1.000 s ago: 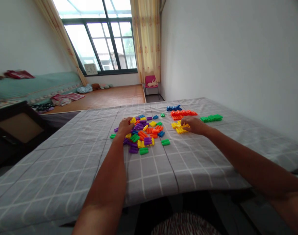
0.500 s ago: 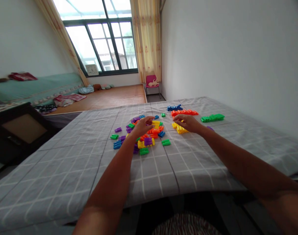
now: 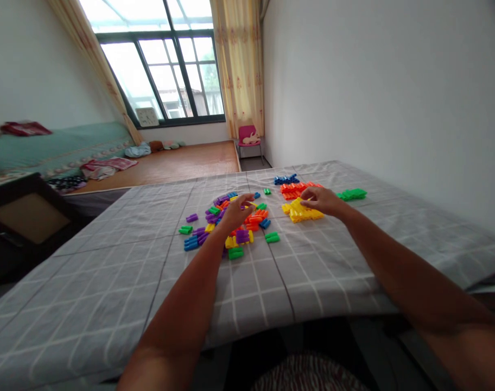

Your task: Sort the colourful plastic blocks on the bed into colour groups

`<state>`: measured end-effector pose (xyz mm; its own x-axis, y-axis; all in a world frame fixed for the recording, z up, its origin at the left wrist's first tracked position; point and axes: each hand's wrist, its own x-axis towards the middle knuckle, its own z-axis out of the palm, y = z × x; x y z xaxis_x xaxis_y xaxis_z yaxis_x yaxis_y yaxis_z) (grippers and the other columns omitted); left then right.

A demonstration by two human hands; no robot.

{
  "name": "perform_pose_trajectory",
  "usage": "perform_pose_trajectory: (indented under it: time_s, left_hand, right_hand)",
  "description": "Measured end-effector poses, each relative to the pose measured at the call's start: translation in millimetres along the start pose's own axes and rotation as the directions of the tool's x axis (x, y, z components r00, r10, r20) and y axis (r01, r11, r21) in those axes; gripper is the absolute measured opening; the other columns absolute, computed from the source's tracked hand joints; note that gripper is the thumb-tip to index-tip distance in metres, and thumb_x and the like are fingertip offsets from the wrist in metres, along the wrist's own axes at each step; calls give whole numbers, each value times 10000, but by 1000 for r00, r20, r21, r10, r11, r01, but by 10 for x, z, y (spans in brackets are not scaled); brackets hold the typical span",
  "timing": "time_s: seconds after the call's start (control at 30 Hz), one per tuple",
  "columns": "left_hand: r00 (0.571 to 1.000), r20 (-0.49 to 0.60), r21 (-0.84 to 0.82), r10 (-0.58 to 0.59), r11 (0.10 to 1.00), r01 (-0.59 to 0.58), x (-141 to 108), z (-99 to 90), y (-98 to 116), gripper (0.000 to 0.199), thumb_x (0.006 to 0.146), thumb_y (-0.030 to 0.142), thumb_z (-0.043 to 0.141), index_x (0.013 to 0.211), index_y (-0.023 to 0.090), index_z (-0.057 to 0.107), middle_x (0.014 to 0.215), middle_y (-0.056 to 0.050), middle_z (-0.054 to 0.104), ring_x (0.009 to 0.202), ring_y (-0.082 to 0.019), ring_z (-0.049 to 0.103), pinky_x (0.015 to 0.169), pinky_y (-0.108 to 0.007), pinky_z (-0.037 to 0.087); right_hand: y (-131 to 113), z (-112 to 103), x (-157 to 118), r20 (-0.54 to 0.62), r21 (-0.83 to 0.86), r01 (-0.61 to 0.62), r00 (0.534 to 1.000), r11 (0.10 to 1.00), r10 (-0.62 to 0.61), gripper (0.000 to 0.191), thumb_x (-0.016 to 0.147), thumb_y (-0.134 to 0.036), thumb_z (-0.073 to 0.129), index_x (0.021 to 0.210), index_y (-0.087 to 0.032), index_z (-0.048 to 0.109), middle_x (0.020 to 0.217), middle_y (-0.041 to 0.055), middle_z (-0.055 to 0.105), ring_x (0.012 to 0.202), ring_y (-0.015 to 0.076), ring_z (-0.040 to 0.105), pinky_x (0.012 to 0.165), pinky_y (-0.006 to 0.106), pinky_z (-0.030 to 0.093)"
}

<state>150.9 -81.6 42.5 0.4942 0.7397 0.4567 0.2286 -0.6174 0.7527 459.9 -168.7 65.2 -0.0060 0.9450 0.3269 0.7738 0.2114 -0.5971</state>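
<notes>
My left hand (image 3: 240, 210) is over the mixed pile of plastic building blocks, its fingers apart and nothing seen in them. Under and around it lie purple, blue, green, orange and yellow pieces, among them an orange block (image 3: 258, 217) and a purple block (image 3: 243, 236). My right hand (image 3: 319, 200) is at the yellow group, thumb and fingers pinched on a yellow block (image 3: 297, 204) at its top. Beneath it, more yellow blocks (image 3: 306, 215) lie in a row. My fingers hide part of the held block.
Behind the yellow group are orange blocks (image 3: 292, 190) and blue blocks (image 3: 286, 179); green blocks (image 3: 353, 194) lie to the right. A lone green block (image 3: 272, 237) sits in front. The grey checked cloth (image 3: 109, 260) covers the table, beside a white wall (image 3: 373, 98).
My right hand has shifted slightly right over the yellow group and closed on a block. My left hand stays over the pile. The whole view has moved a little.
</notes>
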Motion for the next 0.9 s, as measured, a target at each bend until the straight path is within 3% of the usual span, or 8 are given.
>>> perform_pose_trajectory:
  time_s: [0.07, 0.17, 0.4, 0.53, 0.67, 0.77, 0.9]
  left_hand:
    - [998, -49, 47, -29, 998, 31, 29, -95, -74, 361, 794, 237, 593, 1148, 169, 616, 1096, -95, 677, 938, -193, 642, 824, -352, 531]
    - [991, -110, 100, -73, 992, 84, 47, -225, -174, 312, 787, 228, 590, 1090, 179, 645, 1077, -98, 692, 923, -211, 645, 838, -384, 521]
    - [965, -217, 220, -148, 956, 196, -38, -596, -316, 320, 781, 225, 555, 1063, 136, 678, 1026, -113, 717, 887, -214, 653, 827, -370, 510]
    - [975, -112, 316, -194, 923, 220, -79, -669, -323, 311, 792, 280, 547, 1015, 136, 710, 920, -77, 737, 810, -188, 653, 774, -315, 517]
    - [986, 105, 410, -133, 909, 80, -101, -478, -289, 336, 815, 318, 548, 1061, 160, 712, 1005, -62, 722, 866, -178, 650, 805, -284, 509]
    - [975, 170, 538, -143, 842, 29, -131, -348, -278, 366, 784, 246, 580, 1126, 191, 698, 1085, -69, 698, 909, -189, 647, 850, -294, 502]
    - [972, 94, 645, -217, 757, 106, -180, -381, -256, 389, 801, 204, 552, 1167, 230, 682, 1045, -60, 709, 932, -196, 650, 868, -299, 495]
  right_hand:
    - [168, -129, -76, -24, -96, -101, 995, 990, 99, 189, 734, -349, 667, 809, -176, 645, 833, 51, 705, 702, 163, 642, 643, 267, 495]
    - [308, -115, -161, -31, -215, -163, 987, 963, 160, 128, 729, -294, 658, 767, -175, 633, 836, 51, 706, 696, 159, 640, 631, 254, 477]
    - [300, 85, -192, -59, -336, -107, 994, 936, 93, 220, 831, -390, 571, 786, -182, 629, 731, 44, 671, 636, 163, 608, 594, 270, 433]
    - [26, 108, -152, -99, -296, 25, 994, 955, -56, 270, 884, -404, 500, 863, -176, 642, 756, 61, 670, 617, 160, 594, 606, 283, 435]
    - [-404, 346, -61, 82, -173, 247, 968, 953, -237, 227, 882, -371, 520, 873, -186, 651, 785, 47, 677, 632, 150, 599, 606, 265, 436]
    - [-677, 651, 15, 228, -67, 385, 904, 920, -362, 149, 864, -290, 553, 908, -191, 656, 857, 36, 687, 658, 135, 602, 653, 259, 448]
    - [-967, 1051, 63, 361, -4, 542, 784, 840, -505, 213, 821, -255, 628, 1021, -189, 659, 1009, 70, 688, 882, 186, 630, 798, 299, 457]
